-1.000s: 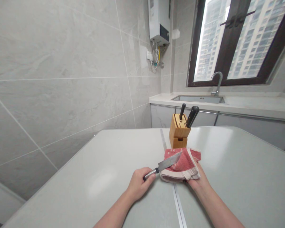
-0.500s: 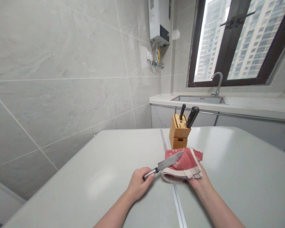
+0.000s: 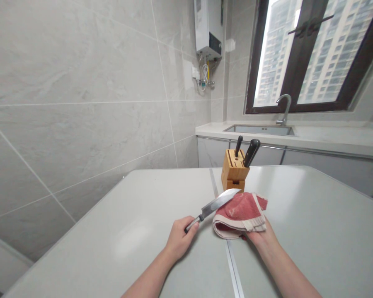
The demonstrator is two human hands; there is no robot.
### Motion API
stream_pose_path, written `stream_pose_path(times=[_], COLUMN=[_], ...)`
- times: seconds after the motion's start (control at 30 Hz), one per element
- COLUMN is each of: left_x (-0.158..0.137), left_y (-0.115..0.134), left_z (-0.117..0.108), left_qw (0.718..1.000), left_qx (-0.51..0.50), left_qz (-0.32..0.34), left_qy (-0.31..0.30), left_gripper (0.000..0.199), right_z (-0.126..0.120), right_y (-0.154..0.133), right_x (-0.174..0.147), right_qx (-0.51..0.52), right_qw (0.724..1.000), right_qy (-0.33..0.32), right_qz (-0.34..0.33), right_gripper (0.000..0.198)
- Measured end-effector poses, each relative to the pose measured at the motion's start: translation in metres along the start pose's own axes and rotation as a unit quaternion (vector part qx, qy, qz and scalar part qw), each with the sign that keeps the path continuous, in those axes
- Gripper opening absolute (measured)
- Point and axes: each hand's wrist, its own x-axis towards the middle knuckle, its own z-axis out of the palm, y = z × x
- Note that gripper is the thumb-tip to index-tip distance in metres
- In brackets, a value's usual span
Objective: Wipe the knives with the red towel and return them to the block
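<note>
My left hand [image 3: 180, 239] is closed round the handle of a kitchen knife [image 3: 218, 203]. The blade slants up to the right, its tip beside the upper edge of a folded red cloth [image 3: 240, 210] with pale borders. Under that cloth is my right hand [image 3: 261, 235], gripping it from the right side; most of its fingers are hidden by the fabric. Just behind the cloth stands a wooden knife block [image 3: 234, 167], with two black-handled knives [image 3: 251, 153] in its slots.
A pale table [image 3: 136, 207] with a metal seam lies under my hands. Beyond it runs a counter [image 3: 329, 134] with a sink [image 3: 261, 130] and a curved faucet [image 3: 286, 108]. A tiled wall [image 3: 96, 132] rises on the left, a water heater [image 3: 208, 31] in the corner.
The knife has shifted a little up and left, so its blade now lies at the cloth's upper left edge instead of across it. The cloth has moved slightly right.
</note>
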Motion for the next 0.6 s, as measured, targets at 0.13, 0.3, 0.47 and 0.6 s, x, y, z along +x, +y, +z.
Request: stream_pose_path(times=[0.13,0.3,0.47,0.6], left_x=[0.0,0.0,-0.001,-0.003], left_y=[-0.002,-0.002,-0.004,-0.004], left_z=[0.0,0.0,0.002,0.003], left_qw=[1.0,1.0,0.999,0.999], left_qx=[-0.005,0.0,0.005,0.01], left_qz=[-0.003,0.007,0.021,0.023], left_qy=[-0.005,-0.011,-0.029,-0.038], left_gripper=[0.036,0.037,0.034,0.031], right_z=[0.004,0.011,0.018,0.02], right_y=[0.002,0.0,-0.004,-0.006], right_x=[-0.007,-0.013,-0.018,-0.021], right_qx=[0.043,0.043,0.04,0.046], right_qw=[0.998,0.998,0.997,0.997], right_qy=[0.028,0.012,0.009,0.008], right_qz=[0.035,0.048,0.058,0.057], right_gripper=[0.007,0.01,0.012,0.015])
